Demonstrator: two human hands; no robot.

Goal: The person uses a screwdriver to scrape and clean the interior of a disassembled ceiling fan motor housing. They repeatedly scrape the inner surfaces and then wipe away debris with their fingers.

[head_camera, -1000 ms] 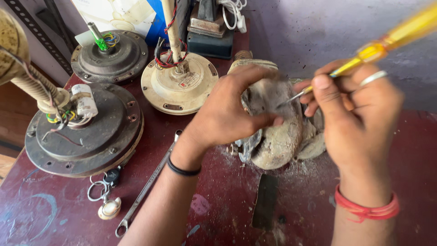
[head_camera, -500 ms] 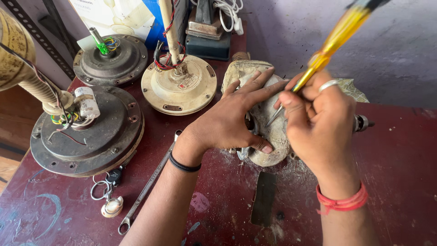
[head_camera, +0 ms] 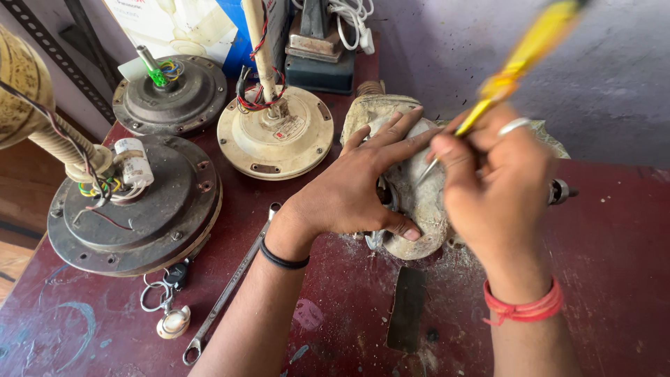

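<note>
Head cam: left hand (head_camera: 363, 188) spread flat, pressing dirty motor housing (head_camera: 419, 209) onto maroon bench (head_camera: 614, 279); right hand (head_camera: 499, 188) pinching yellow screwdriver (head_camera: 520, 59), tip at housing top. Housing looks still closed, debris around it, so early stage imo. Spanner (head_camera: 230, 286) lies unused nearby.

- Left hand (head_camera: 356, 188): palm down, fingers spread and pressing flat, thumb tucked low, forearm reaching up from below.
- Right hand (head_camera: 499, 185): fingers curled in a pinching grip, wrist bent, forearm upright.
</note>
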